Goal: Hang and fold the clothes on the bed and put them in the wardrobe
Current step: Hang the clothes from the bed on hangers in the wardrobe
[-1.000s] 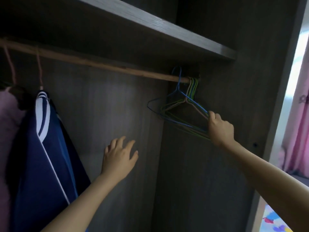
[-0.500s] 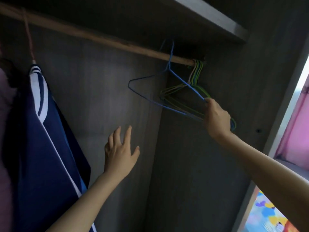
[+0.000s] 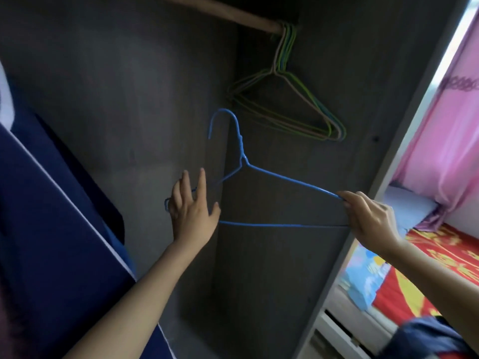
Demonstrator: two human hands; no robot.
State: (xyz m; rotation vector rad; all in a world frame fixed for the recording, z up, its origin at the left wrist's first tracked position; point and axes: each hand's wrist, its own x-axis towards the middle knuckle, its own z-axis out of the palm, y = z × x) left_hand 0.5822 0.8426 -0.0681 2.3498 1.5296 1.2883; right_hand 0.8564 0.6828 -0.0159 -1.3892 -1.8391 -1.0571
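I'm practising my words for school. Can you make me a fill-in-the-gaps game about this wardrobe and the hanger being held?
1. The right hand holds a wire hanger whose colour is ____.
2. The wooden rod at the top carries a bunch of other ____.
3. The curtain to the right of the wardrobe is ____.

Missing words: blue, hangers, pink.

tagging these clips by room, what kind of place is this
Most likely a bedroom, looking into an open wardrobe: wire hangers on a wooden rail, a navy garment hanging at left, and a bed and pink curtain at right.
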